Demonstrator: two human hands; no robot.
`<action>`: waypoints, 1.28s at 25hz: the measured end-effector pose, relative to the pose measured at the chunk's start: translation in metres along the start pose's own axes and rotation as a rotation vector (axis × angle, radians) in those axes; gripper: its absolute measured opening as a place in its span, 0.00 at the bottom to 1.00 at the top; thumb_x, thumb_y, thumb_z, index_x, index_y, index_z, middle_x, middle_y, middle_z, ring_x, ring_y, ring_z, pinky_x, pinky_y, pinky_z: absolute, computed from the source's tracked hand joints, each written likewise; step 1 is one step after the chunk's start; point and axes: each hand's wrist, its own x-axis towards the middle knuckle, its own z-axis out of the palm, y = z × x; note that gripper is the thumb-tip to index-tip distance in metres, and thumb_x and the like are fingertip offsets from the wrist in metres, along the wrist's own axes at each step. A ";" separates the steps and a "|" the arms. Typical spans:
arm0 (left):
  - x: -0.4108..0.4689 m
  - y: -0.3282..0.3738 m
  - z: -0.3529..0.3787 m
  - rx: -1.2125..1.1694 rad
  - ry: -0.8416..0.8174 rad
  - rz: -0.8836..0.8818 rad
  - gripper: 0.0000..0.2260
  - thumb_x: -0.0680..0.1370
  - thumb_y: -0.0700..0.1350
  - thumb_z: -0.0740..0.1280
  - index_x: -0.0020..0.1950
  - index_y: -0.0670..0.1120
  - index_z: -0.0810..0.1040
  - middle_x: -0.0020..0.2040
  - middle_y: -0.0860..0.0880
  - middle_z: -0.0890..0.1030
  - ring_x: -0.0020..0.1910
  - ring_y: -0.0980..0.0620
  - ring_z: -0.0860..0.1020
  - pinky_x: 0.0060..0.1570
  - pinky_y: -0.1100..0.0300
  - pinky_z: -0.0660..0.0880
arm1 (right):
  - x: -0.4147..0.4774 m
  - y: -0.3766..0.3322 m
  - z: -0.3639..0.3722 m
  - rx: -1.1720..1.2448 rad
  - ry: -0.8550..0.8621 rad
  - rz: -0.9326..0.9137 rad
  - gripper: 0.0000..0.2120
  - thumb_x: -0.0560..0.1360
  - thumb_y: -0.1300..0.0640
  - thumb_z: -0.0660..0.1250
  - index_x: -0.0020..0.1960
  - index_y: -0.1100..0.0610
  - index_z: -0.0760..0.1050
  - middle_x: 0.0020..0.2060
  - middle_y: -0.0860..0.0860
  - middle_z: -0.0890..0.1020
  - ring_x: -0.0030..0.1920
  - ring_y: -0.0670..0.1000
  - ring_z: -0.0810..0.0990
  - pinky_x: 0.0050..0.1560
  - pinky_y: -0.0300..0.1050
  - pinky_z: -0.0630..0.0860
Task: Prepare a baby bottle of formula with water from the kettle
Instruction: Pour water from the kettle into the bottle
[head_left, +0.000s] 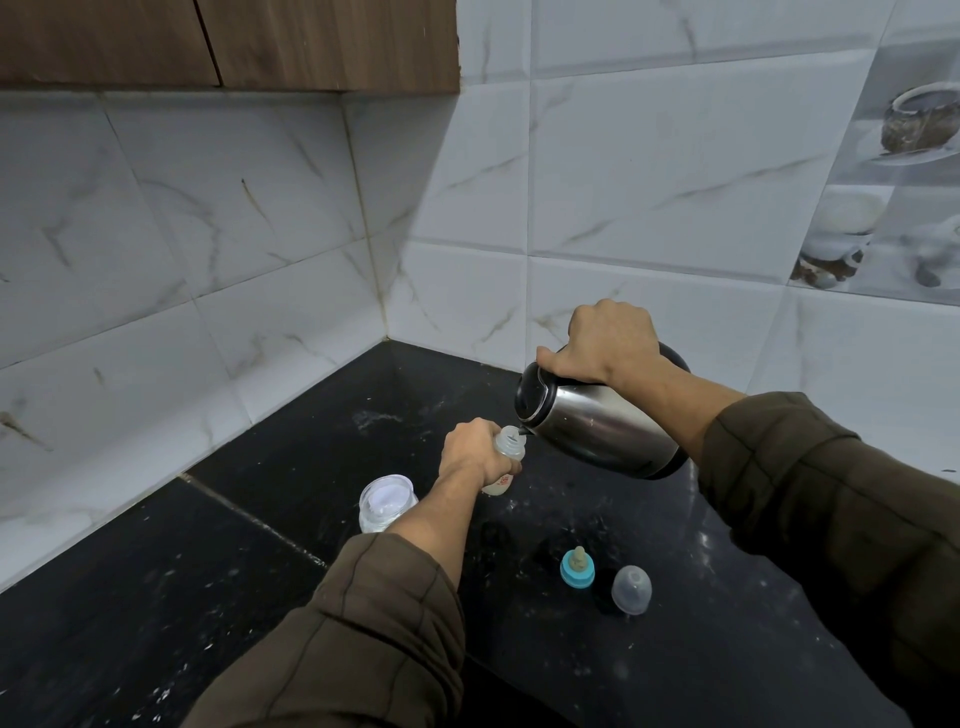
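Clearly the pouring step is in hand. Glossy white marble-look wall tiles (649, 182) fill the upper half of the frame, with a brown wood-grain cabinet (234, 41) at upper left. Below them the black countertop (156, 597) is polished stone, flecked with pale specks and split by one thin joint.

Right of centre, the kettle (602, 426) is a rounded brushed-steel body with a black lid and base. It is tipped leftward so its spout sits at the mouth of the baby bottle (509, 446). The right hand (608, 340) is clenched round the kettle's black handle from above. Just left of centre, the left hand (470, 452) grasps the small translucent plastic bottle by its body and tilts it toward the spout. Its foot seems to rest on the counter, though the hand hides much of it, and I cannot make out a stream of water.

At lower centre left stands an open clear jar (387, 501) holding white powder, probably the formula. At lower right lie the teat with its blue ring (576, 569), upright, and beside it the clear domed cap (631, 590).

Next, I judge, the kettle must be righted gently once the level suffices. Then comes the powder, then the ring screwed on squarely.
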 end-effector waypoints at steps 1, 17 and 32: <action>0.000 0.000 0.000 -0.002 -0.003 0.000 0.24 0.70 0.51 0.82 0.64 0.52 0.83 0.57 0.49 0.86 0.59 0.49 0.82 0.60 0.51 0.79 | 0.000 0.000 0.000 0.000 0.001 -0.001 0.26 0.73 0.32 0.62 0.32 0.54 0.67 0.30 0.51 0.71 0.36 0.58 0.75 0.40 0.46 0.70; 0.001 0.000 0.002 -0.001 -0.009 -0.007 0.24 0.69 0.51 0.82 0.63 0.52 0.84 0.56 0.49 0.86 0.58 0.49 0.83 0.60 0.51 0.79 | 0.000 0.001 0.002 0.002 0.004 0.004 0.27 0.72 0.32 0.62 0.31 0.54 0.68 0.30 0.51 0.73 0.35 0.57 0.75 0.40 0.46 0.71; 0.001 0.005 0.003 -0.006 -0.023 -0.004 0.24 0.70 0.51 0.82 0.65 0.51 0.82 0.58 0.49 0.86 0.60 0.49 0.82 0.61 0.51 0.79 | 0.001 0.003 0.000 -0.005 0.005 0.014 0.27 0.72 0.32 0.62 0.32 0.54 0.66 0.30 0.51 0.71 0.35 0.57 0.75 0.40 0.46 0.71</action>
